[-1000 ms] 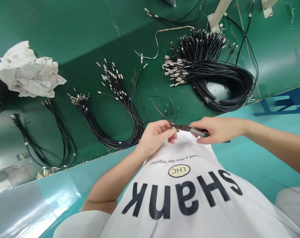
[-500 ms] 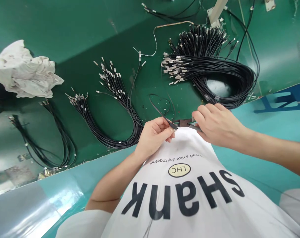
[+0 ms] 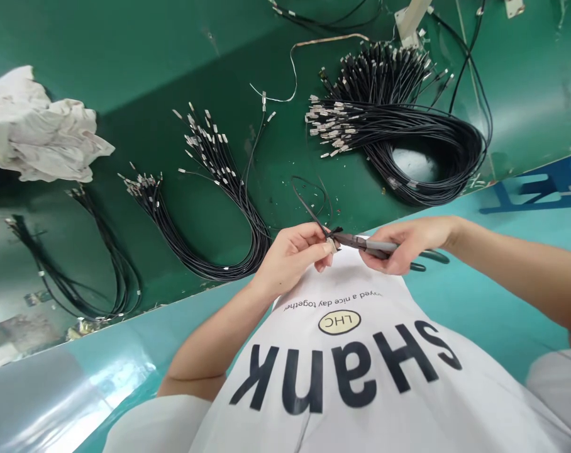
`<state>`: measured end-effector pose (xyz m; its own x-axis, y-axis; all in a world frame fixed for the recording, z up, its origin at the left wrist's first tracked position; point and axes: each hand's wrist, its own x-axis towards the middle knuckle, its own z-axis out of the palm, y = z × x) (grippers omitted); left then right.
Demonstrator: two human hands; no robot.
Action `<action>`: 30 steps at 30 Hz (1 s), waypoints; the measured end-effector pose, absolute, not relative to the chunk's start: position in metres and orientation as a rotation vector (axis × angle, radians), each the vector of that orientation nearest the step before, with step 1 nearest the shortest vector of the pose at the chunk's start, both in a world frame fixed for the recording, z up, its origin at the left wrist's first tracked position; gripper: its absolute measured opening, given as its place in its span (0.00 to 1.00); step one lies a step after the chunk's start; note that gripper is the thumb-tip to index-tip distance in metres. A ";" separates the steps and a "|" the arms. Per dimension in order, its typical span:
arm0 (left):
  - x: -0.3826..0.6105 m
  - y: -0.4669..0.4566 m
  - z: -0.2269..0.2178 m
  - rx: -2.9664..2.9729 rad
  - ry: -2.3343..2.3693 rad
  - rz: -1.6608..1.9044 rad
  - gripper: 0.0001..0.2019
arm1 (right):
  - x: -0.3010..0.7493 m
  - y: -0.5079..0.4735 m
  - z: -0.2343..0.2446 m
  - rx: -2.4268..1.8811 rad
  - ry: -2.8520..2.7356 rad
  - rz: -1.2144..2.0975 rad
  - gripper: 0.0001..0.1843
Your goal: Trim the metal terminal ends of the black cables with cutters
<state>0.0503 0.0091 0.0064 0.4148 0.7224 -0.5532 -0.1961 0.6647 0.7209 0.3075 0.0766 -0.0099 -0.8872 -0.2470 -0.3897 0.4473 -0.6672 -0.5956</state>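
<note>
Close to my shirt, my left hand [image 3: 297, 255] pinches the end of a black cable [image 3: 309, 206], near a small metal connector [image 3: 331, 244] at its tip. The rest of that cable loops away over the green table. My right hand [image 3: 401, 244] is wrapped round a pair of pliers [image 3: 377, 245] with dark grips. The pliers' jaws point left and meet the black material just above the connector. Whether the jaws are fully closed is too small to tell.
On the green table [image 3: 172, 56] lie a large coil of black cables [image 3: 436, 157], two middle cable bundles, one being a curved bundle [image 3: 229, 270], and a smaller bundle [image 3: 120, 277]. A crumpled white cloth [image 3: 44, 138] is at left. A blue plastic piece [image 3: 540, 189] sits at right.
My right hand has turned and lowered, so the pliers now lie lengthwise with their tips at the cable end. My left hand stays nearly in place, with the metal connector showing more.
</note>
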 end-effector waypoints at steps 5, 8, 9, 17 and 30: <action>0.046 0.013 0.009 0.658 0.947 0.555 0.07 | 0.304 0.069 -0.037 0.131 0.615 -2.659 0.23; 0.043 0.016 0.007 0.644 0.962 0.588 0.07 | 0.298 0.068 -0.020 0.324 1.042 -2.584 0.23; 0.042 0.016 0.007 0.642 0.972 0.607 0.07 | 0.296 0.067 -0.010 0.493 1.348 -2.461 0.22; 0.044 0.020 0.016 0.724 1.091 0.632 0.04 | 0.282 0.047 0.036 1.174 2.571 -0.898 0.13; 0.042 0.019 0.016 0.685 1.045 0.630 0.04 | 0.283 0.044 0.037 1.115 2.235 -1.416 0.06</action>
